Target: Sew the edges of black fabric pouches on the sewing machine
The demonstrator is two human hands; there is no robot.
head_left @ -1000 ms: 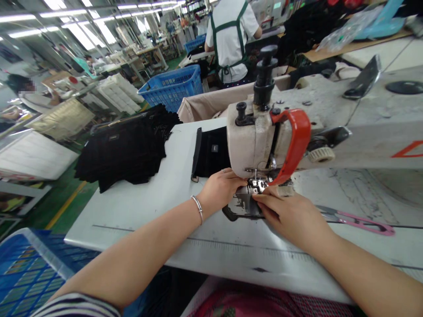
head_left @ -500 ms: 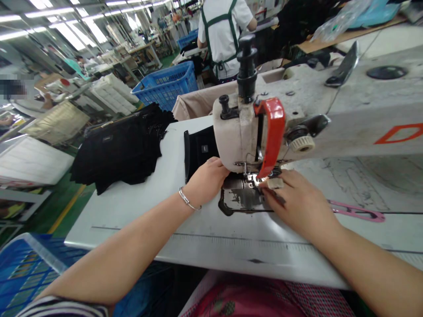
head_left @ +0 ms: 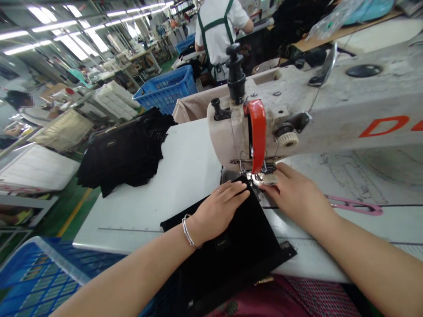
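Note:
My left hand (head_left: 220, 209) lies flat on a black fabric piece (head_left: 244, 233), its fingers stretched toward the needle area. The piece bears a small label and hangs over the table's front edge toward my lap. One corner of it reaches the presser foot (head_left: 253, 177) of the sewing machine (head_left: 228, 127). My right hand (head_left: 294, 189) is just right of the foot, thumb and forefinger close together by a small pale block (head_left: 270, 179); whatever is between the fingertips is too small to make out.
A stack of black pieces (head_left: 122, 152) lies at the table's left end. Pink thread snips (head_left: 357, 205) rest right of my right hand. Blue baskets stand at lower left (head_left: 42, 264) and behind the table (head_left: 168, 88). A person in a white shirt (head_left: 216, 37) is beyond.
The black piece has swung from behind the needle to the front, over the table edge. My left hand has moved nearer me and flattened onto it. My right hand has barely moved.

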